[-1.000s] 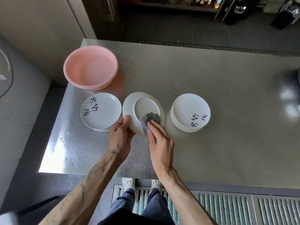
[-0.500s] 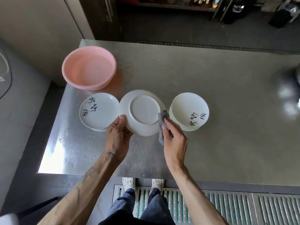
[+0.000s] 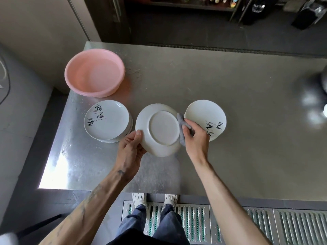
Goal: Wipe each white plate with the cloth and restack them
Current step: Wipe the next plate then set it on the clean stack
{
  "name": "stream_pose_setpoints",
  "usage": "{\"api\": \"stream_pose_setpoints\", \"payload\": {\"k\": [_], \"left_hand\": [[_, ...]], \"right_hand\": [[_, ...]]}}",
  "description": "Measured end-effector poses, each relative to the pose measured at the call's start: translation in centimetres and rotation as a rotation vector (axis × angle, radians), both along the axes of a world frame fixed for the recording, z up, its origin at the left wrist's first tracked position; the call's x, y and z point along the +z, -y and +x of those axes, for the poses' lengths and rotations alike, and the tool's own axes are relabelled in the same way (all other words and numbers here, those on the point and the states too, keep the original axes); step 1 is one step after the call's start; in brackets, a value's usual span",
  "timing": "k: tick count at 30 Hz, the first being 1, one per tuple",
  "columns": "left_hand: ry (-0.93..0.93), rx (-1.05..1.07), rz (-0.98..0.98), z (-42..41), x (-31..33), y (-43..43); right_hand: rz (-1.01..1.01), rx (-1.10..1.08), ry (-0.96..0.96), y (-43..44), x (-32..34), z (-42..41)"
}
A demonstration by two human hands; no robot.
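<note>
My left hand point(image 3: 130, 149) grips the lower left rim of a white plate point(image 3: 160, 129), held above the steel table point(image 3: 230, 103) with its underside and foot ring facing me. My right hand point(image 3: 195, 138) holds a grey cloth point(image 3: 182, 128) against the plate's right rim. A stack of white plates with black writing point(image 3: 108, 121) stands to the left. Another stack of the same plates point(image 3: 206, 115) stands to the right, partly hidden behind my right hand.
A pink plastic basin point(image 3: 94, 73) sits at the table's back left corner. The table's near edge runs just past my forearms, with a metal floor grate point(image 3: 230, 221) and my feet below. A blurred shiny object point(image 3: 316, 96) lies at the far right.
The plate has turned from tilted to underside flat toward me. My right hand with the cloth slid from the plate's middle to its right rim.
</note>
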State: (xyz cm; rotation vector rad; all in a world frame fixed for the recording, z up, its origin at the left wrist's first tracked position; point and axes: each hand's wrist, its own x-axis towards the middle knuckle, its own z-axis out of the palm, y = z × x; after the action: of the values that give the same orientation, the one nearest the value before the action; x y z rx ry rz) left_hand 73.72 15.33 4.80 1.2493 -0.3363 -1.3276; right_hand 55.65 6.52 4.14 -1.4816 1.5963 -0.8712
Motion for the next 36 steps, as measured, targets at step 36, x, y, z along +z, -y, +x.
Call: {"api": "stream_pose_setpoints", "payload": {"k": [36], "left_hand": [[1.364,-0.617,-0.386,-0.4,0.9,3.1]], "right_hand": [[0.662,-0.031,0.32,9.0,3.0,-3.2]]}}
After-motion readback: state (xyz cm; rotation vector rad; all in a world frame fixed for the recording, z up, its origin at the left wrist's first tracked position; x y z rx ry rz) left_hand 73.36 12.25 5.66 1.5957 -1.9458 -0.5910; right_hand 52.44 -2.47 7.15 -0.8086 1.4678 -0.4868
